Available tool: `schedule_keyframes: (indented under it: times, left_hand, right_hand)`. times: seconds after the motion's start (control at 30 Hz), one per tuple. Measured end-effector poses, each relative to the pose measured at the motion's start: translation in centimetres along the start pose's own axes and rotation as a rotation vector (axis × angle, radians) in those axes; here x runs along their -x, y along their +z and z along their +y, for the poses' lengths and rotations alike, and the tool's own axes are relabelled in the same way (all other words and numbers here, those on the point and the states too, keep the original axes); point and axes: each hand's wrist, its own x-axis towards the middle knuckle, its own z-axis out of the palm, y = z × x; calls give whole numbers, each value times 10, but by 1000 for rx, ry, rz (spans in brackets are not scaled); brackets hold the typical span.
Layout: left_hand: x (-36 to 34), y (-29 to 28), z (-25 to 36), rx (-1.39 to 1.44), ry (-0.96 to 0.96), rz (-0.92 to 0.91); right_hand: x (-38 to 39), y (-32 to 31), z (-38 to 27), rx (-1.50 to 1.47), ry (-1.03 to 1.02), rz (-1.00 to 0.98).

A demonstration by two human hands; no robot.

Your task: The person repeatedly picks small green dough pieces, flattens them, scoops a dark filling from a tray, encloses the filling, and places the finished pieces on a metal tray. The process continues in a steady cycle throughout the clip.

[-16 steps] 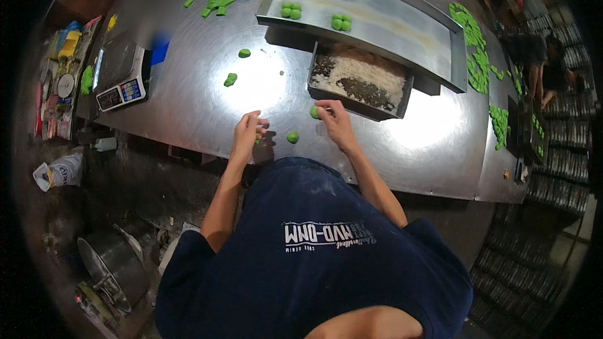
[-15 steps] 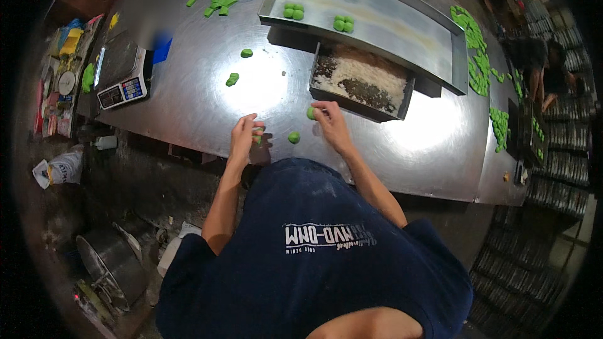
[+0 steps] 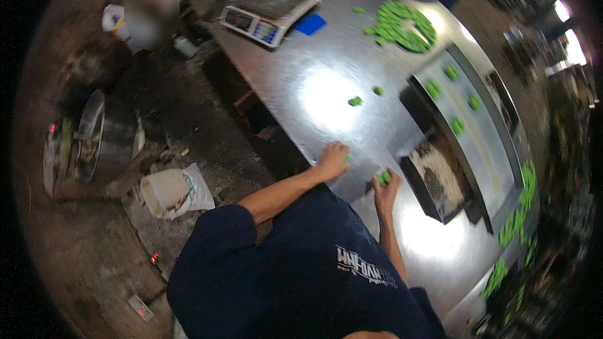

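My left hand (image 3: 331, 162) is curled over the near edge of the steel table, with a bit of green dough (image 3: 347, 158) showing at its fingertips. Beside it, my right hand (image 3: 388, 193) grips green dough balls (image 3: 383, 178), apparently two pressed side by side. Farther up the table lie two loose pieces: a lumpy green dough piece (image 3: 355, 101) and a smaller green dough lump (image 3: 378, 91). Right of my right hand stands a dark box (image 3: 422, 189) with white crumbly material inside. Behind it, a long metal tray (image 3: 493, 169) carries several clusters of green balls (image 3: 457, 127).
A digital scale (image 3: 271, 9) and a blue flat piece (image 3: 310, 24) sit at the table's far left. A ring of cut green dough (image 3: 402, 25) lies beyond the tray. On the floor at left are a large metal pot (image 3: 94, 125) and a white bag (image 3: 196, 188).
The view has swung left and tilted. The ball that lay between my hands is gone from the table, and my right hand now appears to hold two balls instead of one.
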Motion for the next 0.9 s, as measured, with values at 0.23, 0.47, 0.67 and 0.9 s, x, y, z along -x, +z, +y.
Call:
schedule_keyframes:
  times: [0.23, 0.47, 0.67, 0.9]
  left_hand:
    - [-26, -1, 4, 364, 195, -68]
    - [-41, -66, 99, 729, 225, -83]
    - [-54, -94, 163, 442, 613, 29]
    - [-60, -88, 212, 540, 1032, 28]
  right_hand:
    - [-25, 6, -10, 233, 78, -42]
    - [-36, -15, -81, -932, 511, -201]
    - [-36, -66, -88, -1067, 503, 155]
    - [-2, -95, -94, -1465, 424, 97]
